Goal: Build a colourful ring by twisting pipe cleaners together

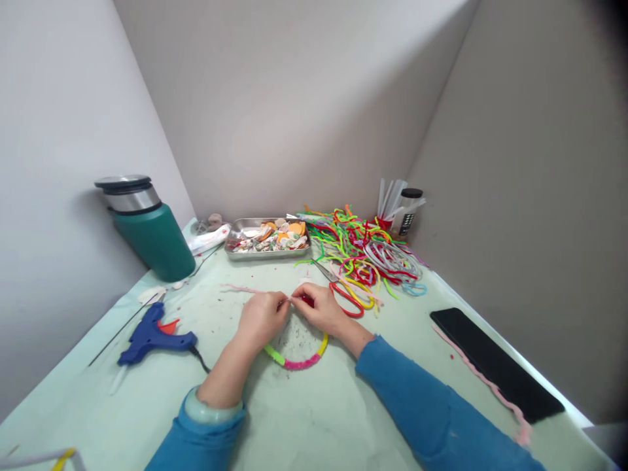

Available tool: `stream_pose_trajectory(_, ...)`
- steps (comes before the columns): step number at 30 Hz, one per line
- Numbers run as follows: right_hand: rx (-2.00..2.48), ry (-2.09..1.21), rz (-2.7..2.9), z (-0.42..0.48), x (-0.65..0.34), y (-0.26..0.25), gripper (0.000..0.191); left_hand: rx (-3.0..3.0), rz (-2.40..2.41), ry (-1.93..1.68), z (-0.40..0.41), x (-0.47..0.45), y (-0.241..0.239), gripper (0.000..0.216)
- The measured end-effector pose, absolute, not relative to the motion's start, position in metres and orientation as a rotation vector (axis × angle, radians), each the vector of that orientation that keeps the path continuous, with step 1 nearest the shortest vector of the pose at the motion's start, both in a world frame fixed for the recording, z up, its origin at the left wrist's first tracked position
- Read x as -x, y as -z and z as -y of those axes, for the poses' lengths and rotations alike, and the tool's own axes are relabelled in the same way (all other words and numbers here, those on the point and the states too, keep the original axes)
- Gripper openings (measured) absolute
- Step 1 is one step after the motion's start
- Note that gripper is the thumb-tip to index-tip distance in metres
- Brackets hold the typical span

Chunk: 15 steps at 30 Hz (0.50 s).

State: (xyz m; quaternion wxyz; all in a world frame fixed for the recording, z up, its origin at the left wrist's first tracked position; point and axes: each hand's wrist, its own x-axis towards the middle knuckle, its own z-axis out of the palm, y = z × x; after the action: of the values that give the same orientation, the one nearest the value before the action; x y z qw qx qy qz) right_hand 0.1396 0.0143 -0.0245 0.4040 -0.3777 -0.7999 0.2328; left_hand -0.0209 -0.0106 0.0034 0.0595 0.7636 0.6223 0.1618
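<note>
My left hand [262, 318] and my right hand [322, 309] meet over the middle of the table, each closed in a pinch. Between their fingertips is a pale pink pipe cleaner [240, 288], whose thin end sticks out to the left past my left hand. A bit of red shows under my right fingers. Below both hands curves a ring of coloured pipe cleaner [301, 364], green, pink and yellow along its near side; my hands hide its upper part. Just right of my right hand lie scissors with red and yellow handles [349, 305].
A blue glue gun [157, 335] lies at left, with a green bottle [154, 239] behind it. At the back are a metal tray [267, 255] of small pieces and a heap of pipe cleaners [353, 242]. A black phone [490, 360] and a pink pipe cleaner [483, 379] lie at right.
</note>
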Motion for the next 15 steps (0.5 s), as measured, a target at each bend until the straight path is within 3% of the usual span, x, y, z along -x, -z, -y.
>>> stream_pose_trajectory(8, 0.955, -0.459, 2.116, -0.0104, -0.1418, 0.0204, 0.007, -2.354, -1.861, -0.525, 0.0124, 0.0197, -0.0029, 0.027)
stream_pose_trajectory(15, 0.941, -0.709, 1.925, -0.0163, -0.1435, 0.0238, 0.012, -1.672, -1.455, -0.82, 0.0053, 0.0223, -0.0028, 0.031)
